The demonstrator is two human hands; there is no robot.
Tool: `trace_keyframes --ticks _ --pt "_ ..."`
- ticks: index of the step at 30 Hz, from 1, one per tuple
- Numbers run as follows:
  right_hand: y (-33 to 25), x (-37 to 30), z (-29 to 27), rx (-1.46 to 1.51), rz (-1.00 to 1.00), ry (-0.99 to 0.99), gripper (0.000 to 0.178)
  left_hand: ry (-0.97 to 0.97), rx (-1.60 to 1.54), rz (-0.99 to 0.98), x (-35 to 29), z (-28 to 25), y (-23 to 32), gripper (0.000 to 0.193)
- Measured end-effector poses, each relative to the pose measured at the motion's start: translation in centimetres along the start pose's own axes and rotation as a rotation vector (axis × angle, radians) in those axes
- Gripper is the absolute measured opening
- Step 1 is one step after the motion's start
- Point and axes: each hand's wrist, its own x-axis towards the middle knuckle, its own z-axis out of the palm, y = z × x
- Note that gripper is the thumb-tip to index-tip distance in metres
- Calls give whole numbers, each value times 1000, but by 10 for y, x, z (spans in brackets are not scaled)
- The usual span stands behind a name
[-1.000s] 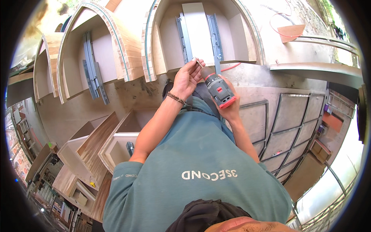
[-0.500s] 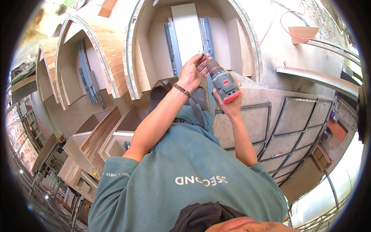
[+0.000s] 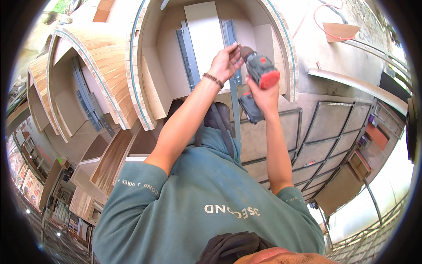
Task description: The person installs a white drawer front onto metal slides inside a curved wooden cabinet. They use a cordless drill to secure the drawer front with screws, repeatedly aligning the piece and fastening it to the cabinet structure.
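My right hand is wrapped round the grip of a grey and red cordless drill, its battery hanging below the fingers. The drill's chuck points up and left. My left hand is closed in a pinch at the bit's tip; whatever small thing the fingertips hold is too small to make out. Both hands are over the open front of an arched wooden cabinet. Inside it, a metal drawer slide lies left of a white board, and another slide lies to its right.
More arched cabinets stand at the left, one with metal slides inside. Wood-faced boxes sit near my left elbow. Dark metal frames lie at the right, below a long pale board. An orange hose runs at the far right.
Both hands and the drill have moved a little farther away, over the right slide. The drill has tilted, so its battery now shows. My view has shifted slightly to the right.
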Motion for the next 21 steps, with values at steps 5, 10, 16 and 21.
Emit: trace_keyframes --ticks 5,10,16,21 --pt "-8 74 32 -232 32 -36 26 85 -51 59 73 -9 20 13" --pt "-10 119 55 -328 11 -41 17 120 -49 71 120 -15 35 13" --pt "-21 135 66 -398 128 -77 30 129 -117 26 145 -25 34 20" --pt "-19 143 69 -396 167 -87 31 147 -152 30 151 -26 33 22"
